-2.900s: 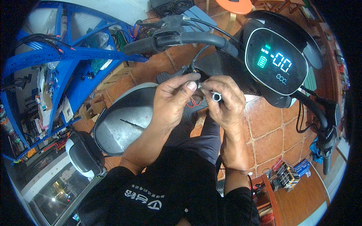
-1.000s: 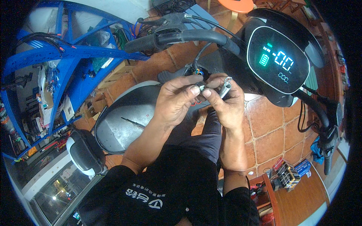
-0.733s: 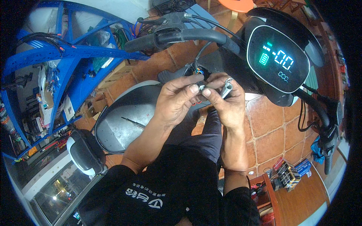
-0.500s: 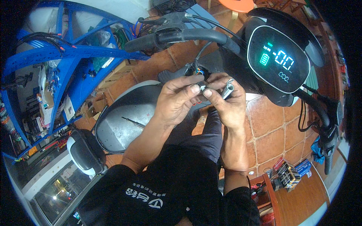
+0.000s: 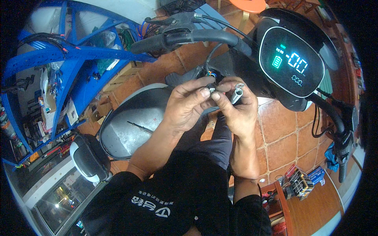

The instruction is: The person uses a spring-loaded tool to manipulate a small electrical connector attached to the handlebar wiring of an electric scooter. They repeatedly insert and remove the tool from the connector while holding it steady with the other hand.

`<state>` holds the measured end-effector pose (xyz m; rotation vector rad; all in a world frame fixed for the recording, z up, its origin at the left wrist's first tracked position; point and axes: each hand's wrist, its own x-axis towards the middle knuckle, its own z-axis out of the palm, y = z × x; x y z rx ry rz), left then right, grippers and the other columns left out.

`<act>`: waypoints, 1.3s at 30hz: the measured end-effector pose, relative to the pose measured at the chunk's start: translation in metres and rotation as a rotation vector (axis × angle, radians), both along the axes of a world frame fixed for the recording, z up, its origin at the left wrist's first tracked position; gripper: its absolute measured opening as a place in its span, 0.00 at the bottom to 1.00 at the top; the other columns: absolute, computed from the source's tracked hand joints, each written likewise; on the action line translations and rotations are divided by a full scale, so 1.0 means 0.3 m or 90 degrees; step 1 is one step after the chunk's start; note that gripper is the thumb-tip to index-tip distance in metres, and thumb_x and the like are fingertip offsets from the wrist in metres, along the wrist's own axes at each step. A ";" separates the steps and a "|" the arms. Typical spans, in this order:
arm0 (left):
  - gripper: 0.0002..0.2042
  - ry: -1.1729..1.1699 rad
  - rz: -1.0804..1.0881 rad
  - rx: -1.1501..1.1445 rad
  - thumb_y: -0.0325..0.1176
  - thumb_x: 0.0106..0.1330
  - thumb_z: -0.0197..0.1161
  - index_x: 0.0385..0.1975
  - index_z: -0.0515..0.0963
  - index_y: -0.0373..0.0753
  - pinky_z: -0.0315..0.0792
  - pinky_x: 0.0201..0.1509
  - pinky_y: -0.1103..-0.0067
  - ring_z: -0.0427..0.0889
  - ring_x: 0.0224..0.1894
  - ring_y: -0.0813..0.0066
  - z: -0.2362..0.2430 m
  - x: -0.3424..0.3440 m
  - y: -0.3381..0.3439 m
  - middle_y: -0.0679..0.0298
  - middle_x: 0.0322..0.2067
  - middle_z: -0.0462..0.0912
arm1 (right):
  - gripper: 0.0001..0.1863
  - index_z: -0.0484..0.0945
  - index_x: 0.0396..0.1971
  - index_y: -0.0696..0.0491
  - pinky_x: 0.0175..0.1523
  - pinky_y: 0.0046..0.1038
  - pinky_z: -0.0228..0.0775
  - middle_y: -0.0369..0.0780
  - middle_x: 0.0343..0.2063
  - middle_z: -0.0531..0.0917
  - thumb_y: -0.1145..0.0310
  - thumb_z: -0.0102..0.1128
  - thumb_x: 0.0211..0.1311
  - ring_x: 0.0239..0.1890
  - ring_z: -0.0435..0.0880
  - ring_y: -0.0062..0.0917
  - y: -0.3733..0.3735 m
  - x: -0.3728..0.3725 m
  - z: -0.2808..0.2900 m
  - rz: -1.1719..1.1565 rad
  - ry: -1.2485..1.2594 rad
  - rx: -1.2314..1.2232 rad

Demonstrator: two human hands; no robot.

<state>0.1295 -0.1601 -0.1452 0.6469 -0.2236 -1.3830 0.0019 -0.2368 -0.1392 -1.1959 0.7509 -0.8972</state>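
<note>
My left hand [image 5: 186,101] and my right hand [image 5: 237,106] meet fingertip to fingertip, in front of the handlebar of an electric scooter. Pinched in the left fingers is a small dark piece with a pale face [image 5: 212,90], perhaps a connector; the right thumb and fingertips press against it. A silver tubular metal tool [image 5: 237,94] with a hollow round end is tucked among the right fingers, its other end hidden. Just beyond the fingertips, thin coloured wires [image 5: 212,74] come out by a black cable.
The handlebar [image 5: 197,36] arches ahead, with a lit display [image 5: 291,62] to the right. A screwdriver-like tool [image 5: 140,127] lies on the scooter seat [image 5: 122,131] at left. Blue shelving [image 5: 71,57] holds packages and cables. Small boxes [image 5: 302,184] stand on a wooden surface, lower right.
The silver tool in my right hand has tilted slightly, showing more of its hollow end. Red bits seen below the fingertips are now hidden. Both hands stay in nearly the same place.
</note>
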 end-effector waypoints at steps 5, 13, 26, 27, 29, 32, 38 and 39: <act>0.14 0.112 -0.003 0.007 0.27 0.67 0.54 0.51 0.73 0.33 0.79 0.49 0.69 0.83 0.44 0.62 -0.014 0.011 0.002 0.51 0.43 0.81 | 0.07 0.77 0.34 0.59 0.38 0.22 0.68 0.41 0.34 0.78 0.70 0.57 0.62 0.32 0.75 0.20 0.019 -0.030 0.030 -0.058 0.007 0.002; 0.13 0.161 -0.015 0.040 0.29 0.68 0.54 0.51 0.74 0.37 0.78 0.49 0.69 0.82 0.45 0.60 -0.002 0.021 0.004 0.52 0.42 0.82 | 0.21 0.66 0.45 0.59 0.41 0.30 0.76 0.51 0.42 0.77 0.53 0.47 0.69 0.35 0.82 0.32 0.031 -0.036 0.033 -0.148 -0.264 -0.041; 0.14 0.078 0.012 0.038 0.28 0.66 0.56 0.51 0.74 0.38 0.76 0.48 0.70 0.82 0.44 0.61 0.009 0.011 0.010 0.54 0.42 0.82 | 0.09 0.66 0.42 0.58 0.51 0.37 0.76 0.54 0.44 0.78 0.76 0.52 0.65 0.45 0.82 0.38 0.090 0.001 0.013 -0.113 -0.202 -0.087; 0.14 0.071 0.013 0.041 0.28 0.66 0.56 0.51 0.74 0.38 0.76 0.48 0.70 0.82 0.43 0.62 0.011 0.009 0.010 0.54 0.42 0.82 | 0.09 0.66 0.41 0.58 0.51 0.37 0.76 0.54 0.43 0.78 0.77 0.53 0.64 0.44 0.82 0.38 0.089 -0.006 0.015 -0.106 -0.154 -0.100; 0.14 0.058 0.015 0.047 0.28 0.66 0.57 0.51 0.75 0.37 0.76 0.48 0.70 0.82 0.43 0.62 0.013 0.005 0.009 0.54 0.42 0.82 | 0.08 0.66 0.40 0.57 0.50 0.37 0.77 0.52 0.41 0.79 0.79 0.54 0.63 0.44 0.82 0.36 0.090 -0.011 0.010 -0.100 -0.141 -0.106; 0.14 0.077 0.015 0.034 0.27 0.66 0.57 0.50 0.75 0.37 0.76 0.48 0.71 0.82 0.43 0.63 0.007 0.003 0.015 0.53 0.42 0.82 | 0.09 0.66 0.39 0.57 0.49 0.36 0.78 0.51 0.39 0.80 0.81 0.54 0.62 0.42 0.83 0.34 0.091 -0.013 0.012 -0.101 -0.125 -0.124; 0.14 0.079 0.007 0.022 0.27 0.66 0.57 0.51 0.75 0.37 0.76 0.47 0.72 0.83 0.42 0.63 0.008 0.008 0.015 0.53 0.42 0.82 | 0.09 0.66 0.38 0.57 0.47 0.36 0.78 0.51 0.38 0.81 0.82 0.54 0.61 0.41 0.83 0.34 0.092 -0.003 0.015 -0.117 -0.145 -0.105; 0.14 0.073 0.006 0.023 0.27 0.66 0.57 0.51 0.75 0.37 0.76 0.47 0.72 0.83 0.42 0.64 0.008 0.008 0.014 0.54 0.42 0.82 | 0.09 0.66 0.38 0.57 0.47 0.36 0.78 0.51 0.38 0.81 0.82 0.54 0.61 0.41 0.83 0.34 0.093 -0.002 0.016 -0.120 -0.141 -0.108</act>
